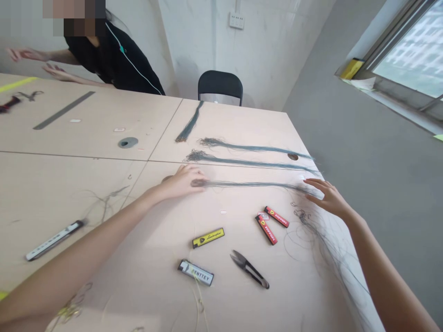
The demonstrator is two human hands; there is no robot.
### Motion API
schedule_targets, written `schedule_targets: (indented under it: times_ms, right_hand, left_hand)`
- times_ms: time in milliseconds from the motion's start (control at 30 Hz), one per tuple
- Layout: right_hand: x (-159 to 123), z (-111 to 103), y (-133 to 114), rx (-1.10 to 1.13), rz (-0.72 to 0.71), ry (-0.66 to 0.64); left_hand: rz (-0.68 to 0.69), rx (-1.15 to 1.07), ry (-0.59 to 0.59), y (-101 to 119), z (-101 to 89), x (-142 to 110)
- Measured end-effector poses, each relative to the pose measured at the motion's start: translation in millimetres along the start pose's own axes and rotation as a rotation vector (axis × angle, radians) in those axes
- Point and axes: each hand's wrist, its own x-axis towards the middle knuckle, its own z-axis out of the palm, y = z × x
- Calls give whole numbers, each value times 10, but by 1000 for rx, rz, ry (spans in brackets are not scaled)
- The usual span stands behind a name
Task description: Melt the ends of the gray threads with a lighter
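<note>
A long thin bundle of grey-green thread (252, 185) lies stretched across the beige table (104, 138). My left hand (183, 180) rests on its left end, fingers flat and together. My right hand (327, 196) lies open on its right end near the table's edge, fingers spread. Two more straightened thread bundles (249, 154) lie parallel just beyond, and a fourth bundle (189, 123) lies slanted farther back.
In front of my hands lie two red lighters (272, 223), a yellow lighter (208, 238), a grey lighter (195, 272) and black thread snips (249, 269). Loose tangled threads (328, 249) spill over the right edge. A utility knife (53, 240), metal ruler (64, 109), another person (114, 60) and a chair (220, 86) stand farther off.
</note>
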Motion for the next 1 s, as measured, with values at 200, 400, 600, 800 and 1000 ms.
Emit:
schedule_targets:
  times_ms: [200,400,600,800,1000]
  right_hand:
    - [-87,-19,101,81,53,11]
    - [-3,102,86,73,136,177]
    - [1,51,-8,52,164,238]
    - [-262,-158,-64,219,76,-3]
    - [-295,-88,-29,201,136,96]
  left_hand:
    - [63,36,83,-30,139,81]
    - [70,98,174,-91,131,108]
    - [60,156,219,-140,105,148]
    - [20,188,237,-236,98,228]
    - [-3,172,232,-278,88,260]
